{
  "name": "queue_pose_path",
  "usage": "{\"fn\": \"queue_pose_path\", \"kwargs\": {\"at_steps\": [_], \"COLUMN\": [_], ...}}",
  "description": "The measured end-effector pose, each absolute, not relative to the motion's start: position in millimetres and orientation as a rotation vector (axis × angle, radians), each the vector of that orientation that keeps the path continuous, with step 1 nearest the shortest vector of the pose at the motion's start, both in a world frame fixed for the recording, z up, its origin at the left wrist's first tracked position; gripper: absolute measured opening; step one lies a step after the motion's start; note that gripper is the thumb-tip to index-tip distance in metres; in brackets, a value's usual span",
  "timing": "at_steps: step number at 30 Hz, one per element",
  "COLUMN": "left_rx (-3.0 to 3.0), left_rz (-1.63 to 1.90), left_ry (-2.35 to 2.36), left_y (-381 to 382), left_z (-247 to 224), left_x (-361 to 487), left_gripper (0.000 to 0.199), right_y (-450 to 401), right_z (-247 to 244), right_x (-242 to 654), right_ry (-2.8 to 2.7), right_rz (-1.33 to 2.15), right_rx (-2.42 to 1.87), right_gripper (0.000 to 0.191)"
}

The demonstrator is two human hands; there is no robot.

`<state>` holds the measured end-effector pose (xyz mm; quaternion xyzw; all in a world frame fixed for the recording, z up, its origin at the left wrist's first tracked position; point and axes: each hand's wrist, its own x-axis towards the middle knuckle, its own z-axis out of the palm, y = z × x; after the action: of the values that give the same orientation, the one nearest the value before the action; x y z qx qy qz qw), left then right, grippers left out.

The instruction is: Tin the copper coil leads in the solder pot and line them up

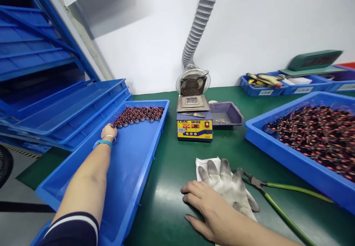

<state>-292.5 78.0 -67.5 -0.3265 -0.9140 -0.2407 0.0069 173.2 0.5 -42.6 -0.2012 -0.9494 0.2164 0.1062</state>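
Presently: left hand at the near end of the parts

We log our left hand (109,130) at the near-left end of the parts (138,115), fingertips against them; whether one is pinched we cannot tell. From that hand the parts lie rightward and slightly beyond, a band whose long axis crosses the far end of the left tray (133,153) toward its right wall. Our left hand is by far the nearer.

Our right hand (208,205) holds nothing that we can see, fingers loosely spread at the glove (223,183); cutters (256,182) lie just beyond.

Containers: the right tray (288,159) bears a heap (318,138) of similar parts; the purple bin (237,116), just beside the yellow-fronted unit (194,129), has small bits (221,121) in it; the small bin (251,90) behind holds tools.
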Motion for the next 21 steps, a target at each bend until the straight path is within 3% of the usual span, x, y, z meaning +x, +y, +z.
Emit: {"fn": "queue_pose_path", "kwargs": {"at_steps": [8,12,15,17,21], "left_rx": [-1.254,-1.684,-2.318,-2.613,-2.707], "left_rz": [-0.684,-0.799,-0.985,-0.923,-0.837], "left_ry": [-2.818,-2.620,-1.990,-1.608,-1.069], "left_y": [46,10,-17,-29,-32], "left_z": [-37,-7,10,17,18], "left_x": [-255,-187,-109,-61,-2], "left_gripper": [0.021,0.028,0.033,0.023,0.012], "right_y": [4,8,10,11,14], "right_z": [-50,-40,-28,-22,-19], "right_x": [177,177,175,176,184], "right_ry": [-2.740,-2.475,-2.249,-2.164,-2.084], "right_rz": [0.664,0.908,0.969,0.961,0.837], "right_rx": [-0.452,-0.413,-0.517,-0.550,-0.578], "right_gripper": [0.022,0.031,0.056,0.067,0.047]}}
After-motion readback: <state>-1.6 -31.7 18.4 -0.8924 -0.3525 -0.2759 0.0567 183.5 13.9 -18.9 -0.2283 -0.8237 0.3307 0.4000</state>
